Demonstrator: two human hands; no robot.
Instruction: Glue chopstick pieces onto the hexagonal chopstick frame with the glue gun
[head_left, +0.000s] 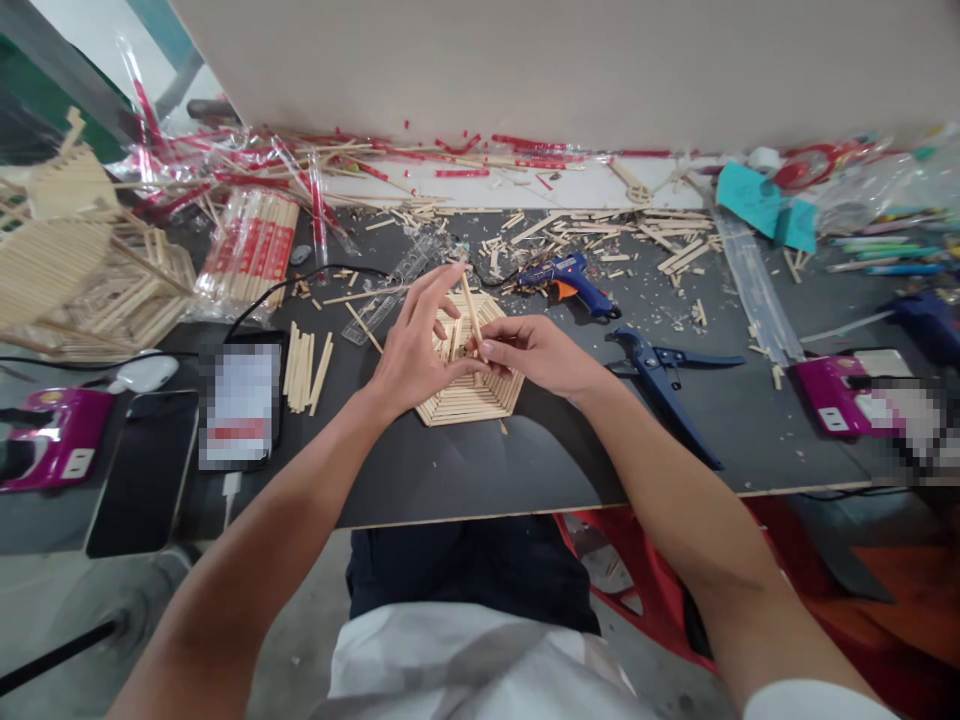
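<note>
A flat hexagonal piece built from wooden sticks (471, 392) lies on the dark table (540, 460) in front of me. My left hand (417, 345) rests on its left side, thumb pressing the wood and fingers spread above it. My right hand (534, 352) pinches a thin wooden stick (470, 305) that stands tilted over the middle of the hexagon. A small bundle of loose sticks (306, 368) lies to the left of my left hand.
A blue glue gun (571, 281) and blue cutters (660, 378) lie right of the hexagon. A phone (240, 405) sits left. Stick structures (82, 270) and wrapped chopstick packs (251, 245) fill the back left. Wood offcuts litter the back; pink devices stand at both ends.
</note>
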